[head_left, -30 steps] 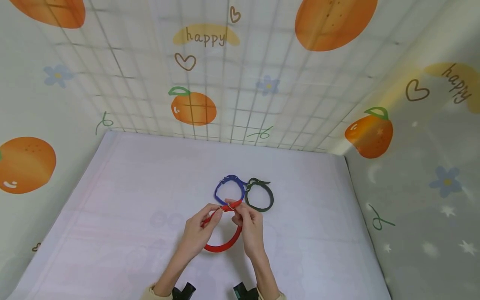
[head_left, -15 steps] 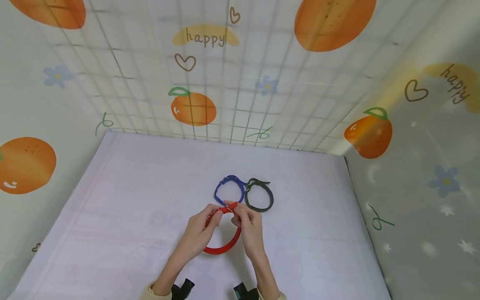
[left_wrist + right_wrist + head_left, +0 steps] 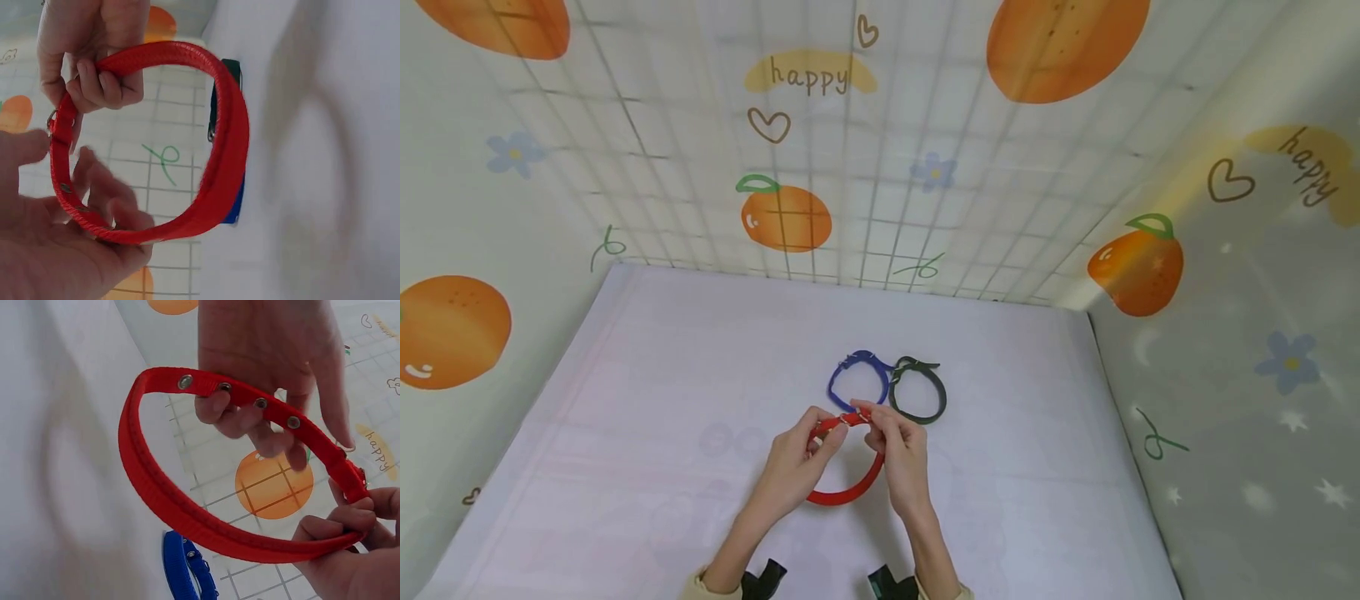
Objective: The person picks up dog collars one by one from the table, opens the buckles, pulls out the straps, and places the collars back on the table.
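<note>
Both hands hold up a red pet collar (image 3: 854, 493), closed in a loop, above the table. My left hand (image 3: 797, 457) holds the strap's left part, its thumb near the metal buckle (image 3: 52, 119) and its fingers behind the band. My right hand (image 3: 906, 462) pinches the strap on the buckle's other side, with curled fingers in the right wrist view. Metal eyelets (image 3: 260, 403) line the strap beside the left fingers. The strap's tip is partly hidden by the right fingers. Beyond the hands lie a blue collar (image 3: 832, 382) and a dark green collar (image 3: 942, 390), both buckled into rings.
The table (image 3: 1037, 467) has a pale cover. Curtains with printed oranges (image 3: 786, 218) and a grid pattern stand along its back and sides. Dark wrist mounts (image 3: 892, 583) show by both sleeves at the front edge.
The red strap's end, which stuck out past the buckle toward the right fingers, now sits lower and more covered by them. Both hands shift only slightly; the blue and green collars stay put.
</note>
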